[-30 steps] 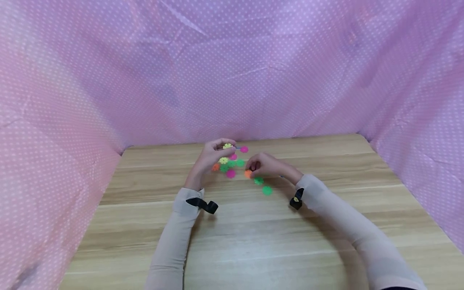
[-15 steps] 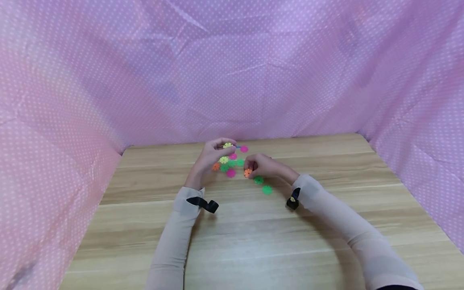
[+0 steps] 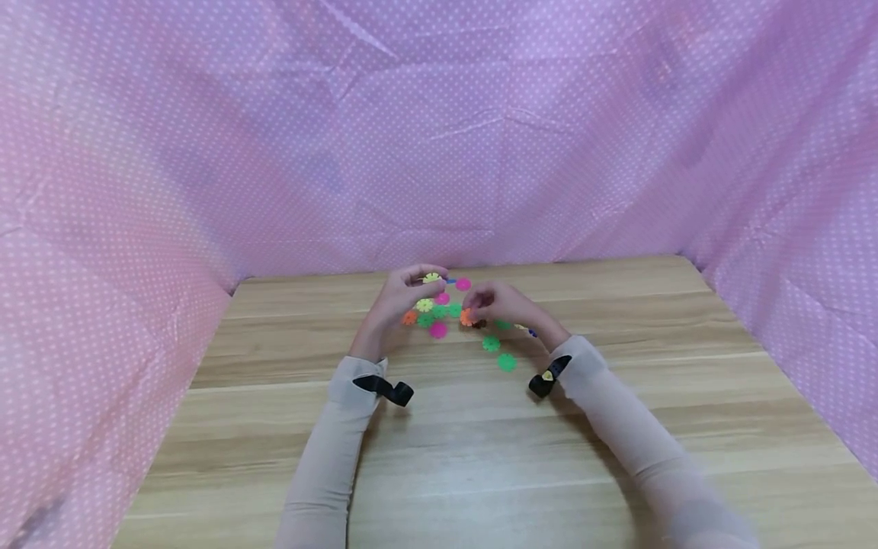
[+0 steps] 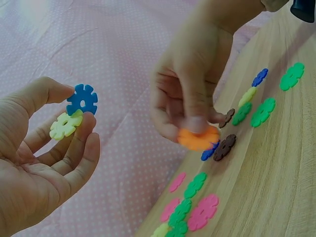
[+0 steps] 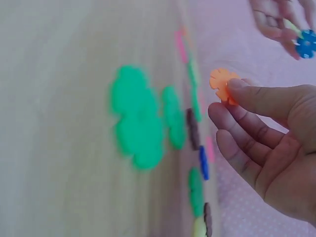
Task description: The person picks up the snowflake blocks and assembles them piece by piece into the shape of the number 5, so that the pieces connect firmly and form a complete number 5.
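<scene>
My left hand (image 3: 403, 299) pinches a blue notched plastic disc (image 4: 82, 100) between thumb and fingertip. A pale yellow notched disc (image 4: 63, 127) is slotted into the blue one and rests against the fingers. Above the table, my right hand (image 3: 506, 302) pinches an orange notched disc (image 4: 198, 138) by its edge with the thumb on top. Under the right hand lie a dark brown disc (image 4: 225, 147) and a blue disc (image 4: 208, 154), the blue one partly hidden in the left wrist view.
Loose discs lie flat on the wooden table (image 3: 439, 457), among them a green disc (image 3: 507, 362), a pink disc (image 3: 437, 330) and an orange disc (image 3: 409, 317). Pink dotted cloth (image 3: 439, 152) hangs around the back and sides. Each wrist wears a dangling black strap (image 3: 394, 390).
My right hand has raised the orange disc and shifted it away from me, uncovering brown, green, yellow and blue discs by the wrist. The left hand has stayed in place.
</scene>
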Available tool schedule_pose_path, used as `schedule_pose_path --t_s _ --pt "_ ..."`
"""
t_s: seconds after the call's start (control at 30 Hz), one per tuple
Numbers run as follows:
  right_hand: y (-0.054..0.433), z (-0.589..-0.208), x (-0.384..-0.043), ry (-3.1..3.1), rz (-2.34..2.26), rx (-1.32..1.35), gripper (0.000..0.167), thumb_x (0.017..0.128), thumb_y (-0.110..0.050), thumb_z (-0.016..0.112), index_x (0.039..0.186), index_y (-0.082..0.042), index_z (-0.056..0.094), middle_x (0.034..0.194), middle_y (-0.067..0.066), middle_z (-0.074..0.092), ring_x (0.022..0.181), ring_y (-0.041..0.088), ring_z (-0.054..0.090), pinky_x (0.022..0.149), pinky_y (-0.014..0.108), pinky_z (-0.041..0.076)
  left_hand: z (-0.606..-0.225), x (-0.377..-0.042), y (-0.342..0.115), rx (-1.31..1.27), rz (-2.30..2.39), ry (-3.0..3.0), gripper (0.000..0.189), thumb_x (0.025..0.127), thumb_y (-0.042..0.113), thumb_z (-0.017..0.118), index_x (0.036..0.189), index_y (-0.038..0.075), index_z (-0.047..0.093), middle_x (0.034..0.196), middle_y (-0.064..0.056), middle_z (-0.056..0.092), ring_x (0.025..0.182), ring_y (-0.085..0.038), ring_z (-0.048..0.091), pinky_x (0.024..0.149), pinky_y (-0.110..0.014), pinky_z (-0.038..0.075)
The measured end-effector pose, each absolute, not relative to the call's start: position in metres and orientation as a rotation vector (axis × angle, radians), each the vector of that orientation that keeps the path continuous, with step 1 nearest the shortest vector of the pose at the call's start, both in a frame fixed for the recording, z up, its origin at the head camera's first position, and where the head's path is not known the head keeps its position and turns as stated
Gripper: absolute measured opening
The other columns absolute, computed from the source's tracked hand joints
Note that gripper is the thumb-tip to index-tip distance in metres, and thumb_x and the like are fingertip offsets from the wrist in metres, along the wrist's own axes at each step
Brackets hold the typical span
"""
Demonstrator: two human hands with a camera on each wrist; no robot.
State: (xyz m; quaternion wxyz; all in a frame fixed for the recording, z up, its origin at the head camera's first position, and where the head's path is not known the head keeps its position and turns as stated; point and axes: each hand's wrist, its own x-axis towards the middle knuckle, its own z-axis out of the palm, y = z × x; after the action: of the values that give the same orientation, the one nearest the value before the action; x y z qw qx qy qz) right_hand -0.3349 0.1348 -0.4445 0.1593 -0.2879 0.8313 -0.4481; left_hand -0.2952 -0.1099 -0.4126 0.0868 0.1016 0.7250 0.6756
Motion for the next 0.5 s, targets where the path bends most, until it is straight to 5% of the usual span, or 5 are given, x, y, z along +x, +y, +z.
schedule_pose_path --t_s 0.5 --pt "0.134 -0.418 -0.334 2.31 -1.882 -0.628 0.025 0.094 -0.012 0.073 0.115 0.003 0.071 0.102 0.013 0.075 0.085 0.019 0.072 0.081 0.04 0.062 -0.416 -0.301 -0.111 0.346 1.96 2.241 0.03 0.094 0.023 0.073 0.122 0.013 0.072 0.115 -0.005 0.067 0.101 -0.019 0.061 0.107 -0.064 0.043"
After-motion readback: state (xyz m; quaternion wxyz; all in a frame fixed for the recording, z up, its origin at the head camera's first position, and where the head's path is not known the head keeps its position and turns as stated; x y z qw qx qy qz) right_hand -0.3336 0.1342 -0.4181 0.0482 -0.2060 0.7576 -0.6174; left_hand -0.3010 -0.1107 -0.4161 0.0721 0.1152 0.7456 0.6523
